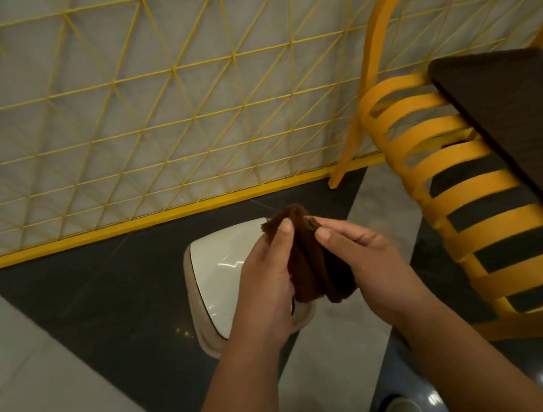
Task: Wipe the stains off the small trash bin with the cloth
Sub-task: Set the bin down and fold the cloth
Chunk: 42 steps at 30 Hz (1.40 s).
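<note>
A small white trash bin (217, 264) with a glossy lid and a beige rim stands on the floor below me, seen from above. Both my hands hover over its right half. A folded dark brown cloth (308, 259) is held between them. My left hand (265, 275) grips the cloth's left side, thumb near its top. My right hand (367, 262) pinches the cloth's right side with thumb and fingers. The hands and cloth hide the bin's right part. No stains are discernible on the visible lid.
A yellow wire-mesh partition (148, 118) with a yellow base bar runs behind the bin. A yellow slatted chair (464, 215) stands at the right, with a dark brown tabletop (521, 124) above it. The floor has dark and light grey tiles (88, 316).
</note>
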Motion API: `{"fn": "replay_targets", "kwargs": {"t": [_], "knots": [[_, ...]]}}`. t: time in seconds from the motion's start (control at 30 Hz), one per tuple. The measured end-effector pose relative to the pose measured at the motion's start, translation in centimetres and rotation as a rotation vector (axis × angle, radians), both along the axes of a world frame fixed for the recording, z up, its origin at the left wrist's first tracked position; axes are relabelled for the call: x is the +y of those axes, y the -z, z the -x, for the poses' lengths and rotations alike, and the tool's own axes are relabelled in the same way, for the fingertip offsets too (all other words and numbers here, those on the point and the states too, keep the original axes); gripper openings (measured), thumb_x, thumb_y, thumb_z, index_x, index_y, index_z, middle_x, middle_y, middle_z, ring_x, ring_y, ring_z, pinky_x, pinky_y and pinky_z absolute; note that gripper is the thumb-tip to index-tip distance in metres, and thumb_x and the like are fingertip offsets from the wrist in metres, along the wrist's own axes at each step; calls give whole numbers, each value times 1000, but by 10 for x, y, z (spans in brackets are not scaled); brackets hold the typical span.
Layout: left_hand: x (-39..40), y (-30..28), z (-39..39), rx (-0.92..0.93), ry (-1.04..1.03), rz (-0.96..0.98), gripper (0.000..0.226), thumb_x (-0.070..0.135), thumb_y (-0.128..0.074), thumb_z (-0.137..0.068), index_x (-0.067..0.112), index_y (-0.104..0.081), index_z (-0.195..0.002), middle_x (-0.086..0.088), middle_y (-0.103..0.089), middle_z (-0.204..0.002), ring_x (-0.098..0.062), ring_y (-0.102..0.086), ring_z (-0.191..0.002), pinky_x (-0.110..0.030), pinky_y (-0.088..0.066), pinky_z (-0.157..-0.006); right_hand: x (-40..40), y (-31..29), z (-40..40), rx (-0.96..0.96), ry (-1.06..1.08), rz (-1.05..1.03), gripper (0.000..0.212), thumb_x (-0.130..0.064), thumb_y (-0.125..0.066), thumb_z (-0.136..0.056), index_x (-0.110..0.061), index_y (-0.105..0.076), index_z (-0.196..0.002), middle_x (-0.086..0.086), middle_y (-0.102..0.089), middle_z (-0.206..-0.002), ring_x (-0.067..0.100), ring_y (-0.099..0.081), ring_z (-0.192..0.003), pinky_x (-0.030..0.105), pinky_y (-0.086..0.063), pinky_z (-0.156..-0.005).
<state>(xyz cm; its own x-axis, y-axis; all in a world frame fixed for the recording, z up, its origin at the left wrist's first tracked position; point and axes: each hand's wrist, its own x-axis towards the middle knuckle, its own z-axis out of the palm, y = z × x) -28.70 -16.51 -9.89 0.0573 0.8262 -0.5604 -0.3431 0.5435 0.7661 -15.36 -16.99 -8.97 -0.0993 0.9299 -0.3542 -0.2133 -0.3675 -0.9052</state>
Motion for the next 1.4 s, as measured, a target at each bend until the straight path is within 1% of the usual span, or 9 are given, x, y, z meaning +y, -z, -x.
{"fn": "replay_targets", "kwargs": {"t": [0.2,0.4,0.5,0.63,0.8,1.0,1.1,1.27,1.4], "knots": [[35,-13,-22,-57,-115,100,32,24,-44,-101,13,-59,-127,-7,-72,-112,-11,-73,-83,-23,-58,-60,28,-1,-40,-16,414,135,21,-29,-49,-98,-28,-70,-102,-5,-75,-99,13,-69,-96,30,-55,-77],[72,-65,-77,137,149,61,35,42,-63,-86,24,-64,-116,-3,-74,-100,-14,-74,-77,-27,-57,-56,34,-35,-84,10,530,306,36,-47,-66,-80,-32,-64,-113,-2,-68,-113,18,-65,-105,41,-53,-91],[97,-81,-96,79,331,105,57,14,-76,-76,20,-56,-129,-9,-73,-108,-26,-73,-92,-40,-60,-72,34,-58,-117,41,473,368,58,-21,-74,-80,-32,-44,-128,7,-65,-113,21,-69,-93,37,-59,-75],[127,-87,-130,107,505,109,70,-11,-62,-82,28,-40,-135,-11,-67,-116,-30,-68,-102,-46,-58,-81,36,-81,-163,-104,624,334,54,1,-64,-85,-28,-39,-122,4,-62,-105,17,-63,-91,29,-52,-67],[156,-90,-209,480,754,-303,38,2,-63,-86,38,-56,-94,-2,-64,-115,-20,-64,-99,-42,-57,-84,41,-91,-208,-364,742,346,17,-7,-60,-91,-22,-66,-90,3,-68,-88,19,-60,-72,33,-51,-64],[173,-80,-297,694,834,-705,29,3,-60,-90,23,-64,-110,7,-59,-110,-4,-51,-100,-21,-44,-88,54,-73,-246,-411,1032,374,25,-15,-60,-92,-28,-66,-113,-8,-64,-107,0,-58,-75,18,-51,-59],[177,-64,-323,770,860,-853,26,5,-60,-90,23,-65,-108,2,-62,-117,-11,-55,-108,-24,-44,-95,63,-61,-254,-479,1135,384,30,-16,-58,-93,-27,-63,-121,-4,-57,-124,2,-54,-85,17,-48,-70],[175,-40,-324,1016,1033,-978,37,16,-46,-100,19,-53,-136,-5,-40,-149,-21,-31,-140,-32,-25,-114,64,-41,-244,-780,918,575,45,-22,-55,-95,-20,-45,-138,4,-28,-146,23,-43,-123,33,-42,-97],[157,-23,-304,1324,1289,-1154,43,24,-29,-104,23,-37,-147,0,-32,-155,-19,-21,-146,-41,-7,-121,62,-30,-224,-1114,631,410,49,-18,-41,-98,-16,-35,-147,4,-19,-157,23,-15,-145,41,-20,-118]]}}
